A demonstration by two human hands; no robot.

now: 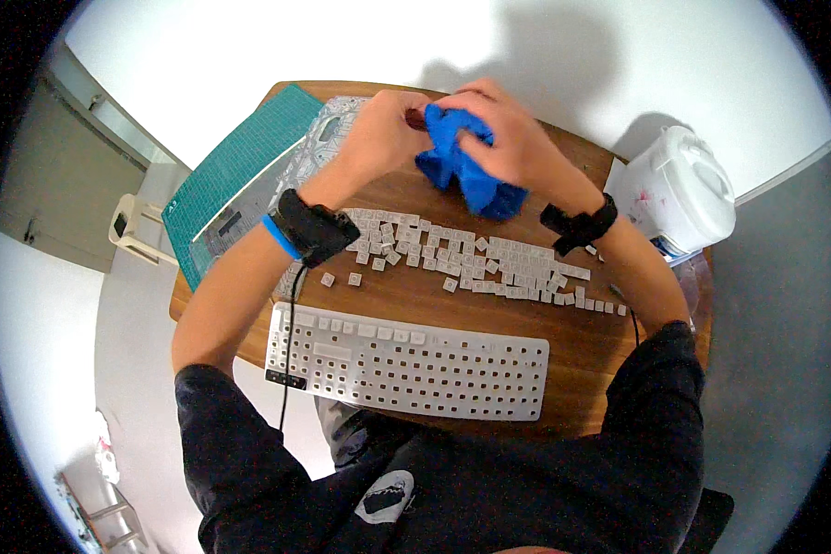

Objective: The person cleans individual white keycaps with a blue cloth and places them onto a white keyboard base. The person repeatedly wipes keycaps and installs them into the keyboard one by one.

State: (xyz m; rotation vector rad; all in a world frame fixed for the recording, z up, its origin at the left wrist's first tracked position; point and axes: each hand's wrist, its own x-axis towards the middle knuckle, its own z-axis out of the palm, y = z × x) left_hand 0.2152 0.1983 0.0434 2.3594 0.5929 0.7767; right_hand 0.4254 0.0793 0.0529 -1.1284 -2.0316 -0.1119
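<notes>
Head view: my 2 hands are close together over the far side of the table (582,369). Right hand (503,134) closed around a bunched blue cloth (492,196), which hangs below the fingers, above the bare wood. Left hand (392,129) beside it, fingers curled in toward the cloth; cannot tell what they pinch. Nearer me, pale keycaps (425,249) in rough, jumbled rows, 2 lying apart on the left. Nearest, a white keyboard shell (415,369) with rows of holes. Green cutting mat (240,157) far left; lidded white appliance (679,189) at right.
</notes>
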